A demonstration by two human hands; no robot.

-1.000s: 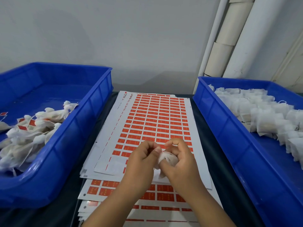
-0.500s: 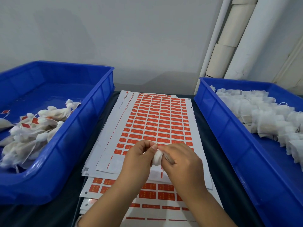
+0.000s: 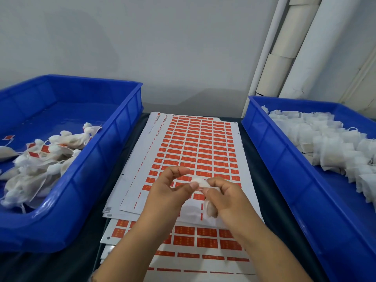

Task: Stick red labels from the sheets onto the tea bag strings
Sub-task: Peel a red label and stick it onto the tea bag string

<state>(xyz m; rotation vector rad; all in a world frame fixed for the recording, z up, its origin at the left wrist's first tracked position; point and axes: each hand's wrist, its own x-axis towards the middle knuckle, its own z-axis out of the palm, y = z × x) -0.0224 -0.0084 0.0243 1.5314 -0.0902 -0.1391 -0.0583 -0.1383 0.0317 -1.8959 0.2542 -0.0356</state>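
Both hands, left hand (image 3: pixel 171 192) and right hand (image 3: pixel 225 197), fingers pinching soft white tea bag (image 3: pixel 200 182) over glossy label sheet (image 3: pixel 195 147).

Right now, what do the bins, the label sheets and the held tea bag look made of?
Bins: moulded plastic, it seems, glossy blue with ribbed walls and highlights on the rim. Label sheets: thin paper, matte white backing with red stickers, edges fanned in a stack. Tea bag: soft white mesh or filter paper, translucent and crumpled; which one is unclear.
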